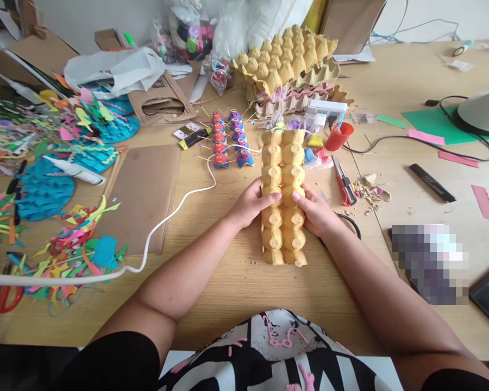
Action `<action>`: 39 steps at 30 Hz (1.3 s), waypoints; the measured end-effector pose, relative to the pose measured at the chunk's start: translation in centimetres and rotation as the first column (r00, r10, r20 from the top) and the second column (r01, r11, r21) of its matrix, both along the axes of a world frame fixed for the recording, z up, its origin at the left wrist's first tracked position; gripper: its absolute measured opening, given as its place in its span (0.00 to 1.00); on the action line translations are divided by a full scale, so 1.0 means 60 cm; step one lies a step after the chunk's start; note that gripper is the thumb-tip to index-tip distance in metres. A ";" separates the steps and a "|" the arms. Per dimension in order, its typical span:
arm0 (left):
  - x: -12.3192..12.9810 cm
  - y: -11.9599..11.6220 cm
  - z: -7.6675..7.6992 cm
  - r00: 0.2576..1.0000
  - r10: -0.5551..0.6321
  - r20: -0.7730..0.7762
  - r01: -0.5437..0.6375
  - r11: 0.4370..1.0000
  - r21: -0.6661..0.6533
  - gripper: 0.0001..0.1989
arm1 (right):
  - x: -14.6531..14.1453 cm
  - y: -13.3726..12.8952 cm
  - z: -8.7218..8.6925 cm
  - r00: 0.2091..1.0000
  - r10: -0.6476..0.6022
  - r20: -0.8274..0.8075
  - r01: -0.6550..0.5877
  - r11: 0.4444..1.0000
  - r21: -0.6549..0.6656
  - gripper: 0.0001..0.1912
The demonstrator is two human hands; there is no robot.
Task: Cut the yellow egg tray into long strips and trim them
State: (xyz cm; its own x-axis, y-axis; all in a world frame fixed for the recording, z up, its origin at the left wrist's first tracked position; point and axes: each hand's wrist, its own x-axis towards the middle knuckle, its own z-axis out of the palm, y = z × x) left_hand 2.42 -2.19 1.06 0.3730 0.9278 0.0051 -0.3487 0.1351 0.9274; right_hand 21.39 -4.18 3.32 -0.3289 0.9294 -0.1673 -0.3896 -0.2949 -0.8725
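A long yellow piece of egg carton (283, 217), two rows of cups wide, is held upright lengthwise over the table in front of me. My left hand (252, 203) grips its left edge, thumb over the front and fingers hidden behind. On the opposite edge my right hand (315, 209) does the same. Past the carton's far left stand two painted egg-carton strips, a red and blue one (220, 142) and a purple one (239, 136), with thin sticks poking out. To the right lies a red utility knife (344, 182) beside small yellowish scraps (369, 195).
A stack of egg trays (287, 60) stands at the back, near a red cup (339, 136). A white cable (179, 203) crosses the left side over a cardboard sheet (140, 198). Colourful paper scraps (71, 244) and red-handled scissors (2, 298) lie at left, a black case (432, 183) at right.
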 end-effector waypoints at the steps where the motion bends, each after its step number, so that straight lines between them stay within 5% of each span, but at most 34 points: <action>1: 0.000 0.000 0.000 1.000 -0.001 -0.003 0.001 1.000 -0.002 0.31 | 0.000 0.000 0.000 1.000 -0.001 -0.001 0.001 1.000 -0.004 0.29; 39: -0.005 0.001 0.013 0.997 -0.064 0.042 0.066 0.996 -0.054 0.23 | 0.006 0.004 0.002 0.999 0.036 0.020 -0.035 0.999 -0.018 0.29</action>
